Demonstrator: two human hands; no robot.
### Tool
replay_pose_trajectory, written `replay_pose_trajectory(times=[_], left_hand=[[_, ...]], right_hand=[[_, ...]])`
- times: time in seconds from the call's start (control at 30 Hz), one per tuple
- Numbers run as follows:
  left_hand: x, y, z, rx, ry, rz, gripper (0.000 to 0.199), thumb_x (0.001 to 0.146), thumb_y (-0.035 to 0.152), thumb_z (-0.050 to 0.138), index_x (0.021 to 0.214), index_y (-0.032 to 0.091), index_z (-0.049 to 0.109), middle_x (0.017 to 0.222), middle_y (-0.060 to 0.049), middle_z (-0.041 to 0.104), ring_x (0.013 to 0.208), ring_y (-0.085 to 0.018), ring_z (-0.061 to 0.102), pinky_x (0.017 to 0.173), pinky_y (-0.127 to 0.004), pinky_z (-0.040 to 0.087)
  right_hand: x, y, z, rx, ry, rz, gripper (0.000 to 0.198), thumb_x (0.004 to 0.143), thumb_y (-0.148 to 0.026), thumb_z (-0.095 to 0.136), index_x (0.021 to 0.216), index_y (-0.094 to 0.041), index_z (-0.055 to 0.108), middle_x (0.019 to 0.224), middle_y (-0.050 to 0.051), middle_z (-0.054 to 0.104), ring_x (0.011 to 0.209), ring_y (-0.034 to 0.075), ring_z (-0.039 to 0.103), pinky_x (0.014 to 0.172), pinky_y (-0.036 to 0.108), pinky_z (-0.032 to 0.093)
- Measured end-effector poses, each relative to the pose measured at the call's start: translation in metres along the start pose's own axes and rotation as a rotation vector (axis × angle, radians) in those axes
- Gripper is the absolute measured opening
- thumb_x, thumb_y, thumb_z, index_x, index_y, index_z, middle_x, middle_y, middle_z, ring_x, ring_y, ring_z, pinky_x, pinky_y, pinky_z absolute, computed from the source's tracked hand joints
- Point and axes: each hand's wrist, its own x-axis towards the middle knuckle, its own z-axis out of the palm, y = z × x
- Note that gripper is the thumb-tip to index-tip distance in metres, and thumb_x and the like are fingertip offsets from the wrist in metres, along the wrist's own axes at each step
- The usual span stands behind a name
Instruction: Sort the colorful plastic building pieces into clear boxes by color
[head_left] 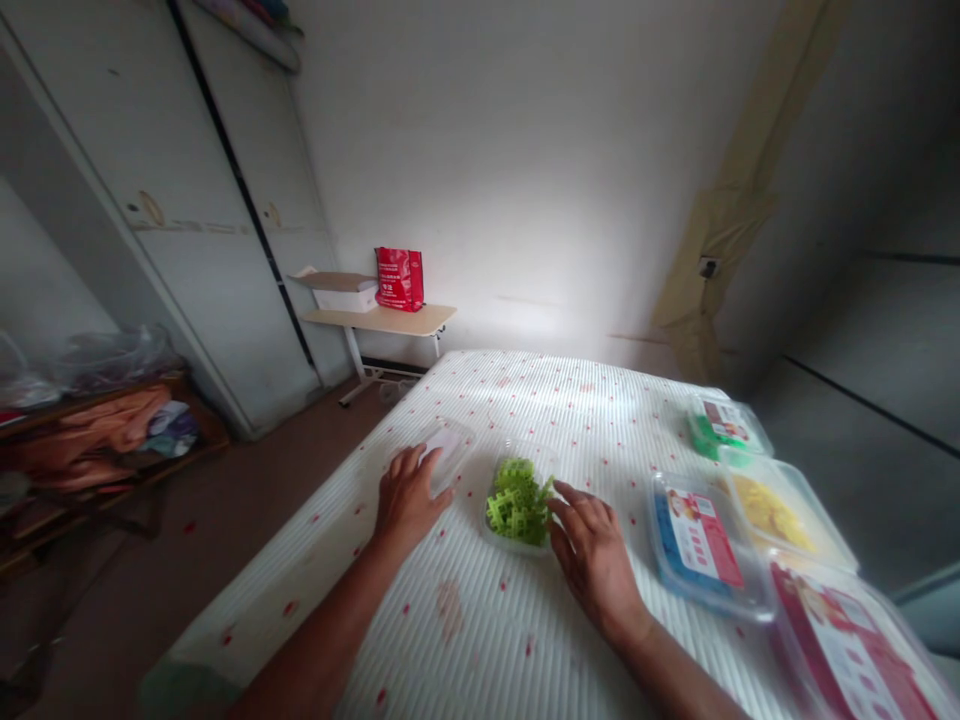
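Note:
A small clear plastic box (514,547) on the bed holds a heap of lime-green interlocking plastic pieces (517,505). My right hand (596,550) is at the box's right side, its fingertips closed on a green plastic piece (549,490) at the rim. To the left, a clear plastic lid (451,445) lies flat on the cover. My left hand (412,498) reaches over the near edge of this lid, thumb and fingers apart and nothing held. Whether its fingertips press on the lid is hard to see.
Labelled clear boxes stand on the right: blue (701,545), yellow (776,510), green (724,425) and pink (847,640). They rest on a white ribbed bed cover (465,650) with red spots. Beyond it, a small table (409,319) bears a red bag (400,279) and a carton (341,297).

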Motion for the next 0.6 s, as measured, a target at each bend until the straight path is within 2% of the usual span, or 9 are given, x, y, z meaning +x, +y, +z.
replay_pose_trajectory(times=[0.13,0.2,0.33,0.47,0.6], left_hand=[[0.019,-0.013,0.012,0.127,-0.102,-0.075,0.05,0.07,0.043,0.059,0.115,0.021,0.053,0.126,-0.009,0.047,0.119,-0.028,0.036,0.098,-0.04,0.029],[0.02,-0.015,0.015,0.172,-0.09,-0.063,0.049,0.072,0.045,0.056,0.113,0.02,0.054,0.124,-0.01,0.049,0.116,-0.028,0.04,0.095,-0.039,0.032],[0.014,-0.012,0.01,0.189,-0.052,-0.016,0.032,0.078,0.039,0.048,0.102,0.021,0.06,0.111,-0.008,0.059,0.109,-0.024,0.047,0.089,-0.035,0.036],[0.01,-0.007,-0.007,0.161,0.072,-0.039,0.029,0.084,0.027,0.037,0.099,0.021,0.061,0.099,-0.008,0.065,0.094,-0.021,0.057,0.091,-0.039,0.033],[0.013,-0.009,-0.028,0.024,0.253,-0.06,0.033,0.084,0.029,0.035,0.097,0.018,0.063,0.095,-0.01,0.065,0.092,-0.022,0.057,0.083,-0.033,0.039]], right_hand=[[-0.007,0.014,0.006,0.065,0.077,0.034,0.025,0.084,-0.019,0.044,0.107,-0.021,0.055,0.115,0.011,0.057,0.102,0.022,0.053,0.082,0.042,0.044],[-0.008,0.016,0.008,0.101,0.093,0.051,0.024,0.084,-0.019,0.044,0.106,-0.02,0.055,0.113,0.011,0.058,0.102,0.022,0.053,0.082,0.041,0.045],[-0.008,0.018,0.009,0.161,0.094,0.066,0.024,0.084,-0.02,0.044,0.104,-0.021,0.057,0.109,0.01,0.061,0.102,0.021,0.054,0.083,0.04,0.046],[-0.008,0.02,0.007,0.192,0.114,0.066,0.024,0.085,-0.02,0.042,0.105,-0.02,0.056,0.11,0.011,0.06,0.103,0.022,0.054,0.084,0.042,0.045],[-0.008,0.021,0.005,0.223,0.137,0.082,0.023,0.085,-0.019,0.042,0.103,-0.02,0.056,0.107,0.011,0.06,0.103,0.022,0.054,0.085,0.042,0.045]])
